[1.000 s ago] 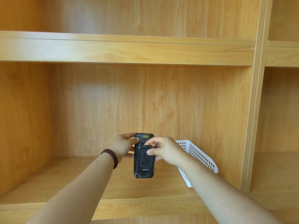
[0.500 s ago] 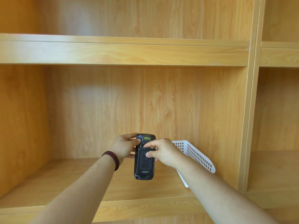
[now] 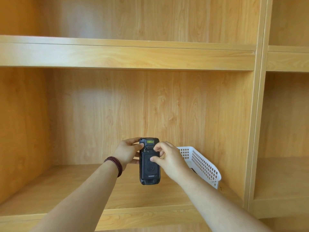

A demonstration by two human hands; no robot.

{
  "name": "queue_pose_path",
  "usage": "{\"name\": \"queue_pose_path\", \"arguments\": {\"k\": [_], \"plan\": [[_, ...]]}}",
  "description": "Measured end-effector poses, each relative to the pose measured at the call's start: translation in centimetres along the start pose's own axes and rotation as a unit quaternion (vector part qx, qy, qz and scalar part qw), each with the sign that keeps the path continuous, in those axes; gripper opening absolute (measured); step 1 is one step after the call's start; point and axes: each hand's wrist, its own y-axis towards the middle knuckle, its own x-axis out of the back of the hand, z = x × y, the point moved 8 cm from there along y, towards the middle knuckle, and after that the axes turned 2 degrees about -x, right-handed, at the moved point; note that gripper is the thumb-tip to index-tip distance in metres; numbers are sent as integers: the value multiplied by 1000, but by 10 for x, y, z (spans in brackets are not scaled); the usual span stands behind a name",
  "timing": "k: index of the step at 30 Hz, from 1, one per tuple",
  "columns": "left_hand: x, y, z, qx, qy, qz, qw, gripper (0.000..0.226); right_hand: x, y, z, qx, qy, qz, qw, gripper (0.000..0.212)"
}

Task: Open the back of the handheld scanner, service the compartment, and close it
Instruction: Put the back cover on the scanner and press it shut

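The scanner (image 3: 149, 162) is held upright in mid-air before a wooden shelf (image 3: 66, 181), its back turned to the camera. It is gripped at its upper left edge by the left hand (image 3: 127, 153), thumb pressed on the top corner, apparently to steady the body. The right hand (image 3: 168, 158) is closed on the cover (image 3: 150, 164): fingers are curled over its top right edge and the thumb is laid on its ribbed face, a hold seemingly meant to pry or slide the panel. The cover appears seated, so the opening step is judged to be in hand; no gap can be made out. A bead bracelet (image 3: 114, 164) is worn on the left wrist. A white basket (image 3: 203, 164) is seen tilted at the right, behind the right forearm, perhaps kept near for parts.
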Motion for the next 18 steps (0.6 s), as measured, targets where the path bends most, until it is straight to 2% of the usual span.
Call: {"name": "queue_pose_path", "arguments": {"k": [6, 8, 10, 12, 14, 16, 18], "plan": [[-3, -3, 0, -10, -15, 3, 1000, 36, -1, -6, -8, -22, 4, -61, 998, 38], [-3, -2, 1, -11, -19, 4, 1000, 35, -1, -6, -16, -68, 31, -84, 994, 49], [-2, -2, 2, -12, -23, 1, 1000, 35, -8, -7, -32, -161, 115, -61, 978, 53], [-1, 0, 1, -12, -33, 1, 999, 35, -28, -10, -44, -249, 285, 21, 925, 46], [0, 1, 0, -15, -38, 3, 999, 36, -43, -16, -45, -288, 411, 84, 861, 33], [0, 3, -2, -24, -40, 4, 999, 37, -47, -18, -44, -300, 471, 93, 824, 27], [0, 3, -3, -33, -46, 12, 998, 39, -48, -17, -43, -307, 496, 79, 808, 25]]}}
